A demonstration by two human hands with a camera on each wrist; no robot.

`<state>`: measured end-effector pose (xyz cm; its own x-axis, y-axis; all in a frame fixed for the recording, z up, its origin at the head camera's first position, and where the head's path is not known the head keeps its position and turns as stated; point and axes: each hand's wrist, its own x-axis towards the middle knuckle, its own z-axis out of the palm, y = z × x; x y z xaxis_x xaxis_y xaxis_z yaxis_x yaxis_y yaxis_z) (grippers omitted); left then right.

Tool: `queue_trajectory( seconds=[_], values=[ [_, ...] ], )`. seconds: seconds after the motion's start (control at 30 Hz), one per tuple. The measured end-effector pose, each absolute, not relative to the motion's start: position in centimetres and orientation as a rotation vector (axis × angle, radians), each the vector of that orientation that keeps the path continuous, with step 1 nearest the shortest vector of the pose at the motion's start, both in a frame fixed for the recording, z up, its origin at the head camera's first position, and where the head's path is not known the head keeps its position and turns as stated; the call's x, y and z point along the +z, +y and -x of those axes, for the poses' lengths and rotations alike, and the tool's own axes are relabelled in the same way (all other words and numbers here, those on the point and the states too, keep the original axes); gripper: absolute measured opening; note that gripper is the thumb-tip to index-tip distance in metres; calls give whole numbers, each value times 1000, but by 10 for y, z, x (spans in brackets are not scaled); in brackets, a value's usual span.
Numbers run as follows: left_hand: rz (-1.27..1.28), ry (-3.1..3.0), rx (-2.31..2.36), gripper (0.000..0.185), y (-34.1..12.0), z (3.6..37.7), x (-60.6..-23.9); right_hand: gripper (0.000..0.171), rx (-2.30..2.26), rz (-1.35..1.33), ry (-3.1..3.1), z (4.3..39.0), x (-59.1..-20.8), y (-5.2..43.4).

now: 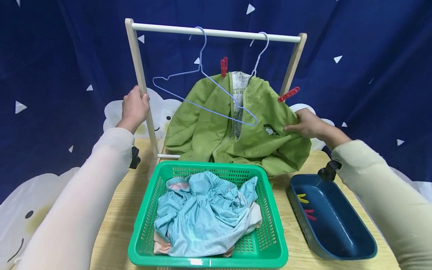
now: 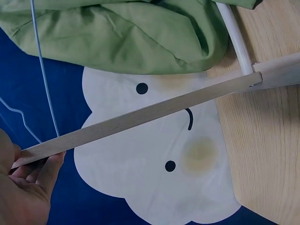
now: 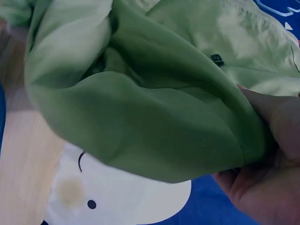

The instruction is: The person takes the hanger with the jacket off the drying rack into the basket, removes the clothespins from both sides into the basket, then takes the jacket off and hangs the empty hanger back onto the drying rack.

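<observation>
The green jacket (image 1: 236, 127) already hung clipped on the rack (image 1: 138, 67), the left hand (image 1: 134, 108) gripped the rack's post, the right hand (image 1: 305, 123) pinched the jacket's side, and blue clothes (image 1: 206, 213) waited in the basket (image 1: 270, 225).

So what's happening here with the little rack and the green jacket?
A person is hanging laundry on a small wooden drying rack. Their left hand grips the rack's left post, while the right hand pinches the green jacket, which hangs on a hanger with red clothespins on it. An empty blue hanger hangs beside it. A green basket of crumpled clothes sits in front.
</observation>
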<state>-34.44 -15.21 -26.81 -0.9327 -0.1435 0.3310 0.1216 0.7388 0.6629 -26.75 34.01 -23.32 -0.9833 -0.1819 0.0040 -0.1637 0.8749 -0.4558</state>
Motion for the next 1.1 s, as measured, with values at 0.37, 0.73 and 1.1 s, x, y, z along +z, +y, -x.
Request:
queue_trajectory(
  seconds=[0.37,0.73,1.1],
  values=[
    [-54,-2576,-1015,33,-151,345,-268,28,-788,177,2933,273,-237,332],
    [-72,-2562,-1007,33,-145,344,-272,31,-924,144,3017,274,-252,337],
    [-120,-2571,-994,34,-142,343,-270,34,-959,186,3095,274,-255,337]
  ],
)
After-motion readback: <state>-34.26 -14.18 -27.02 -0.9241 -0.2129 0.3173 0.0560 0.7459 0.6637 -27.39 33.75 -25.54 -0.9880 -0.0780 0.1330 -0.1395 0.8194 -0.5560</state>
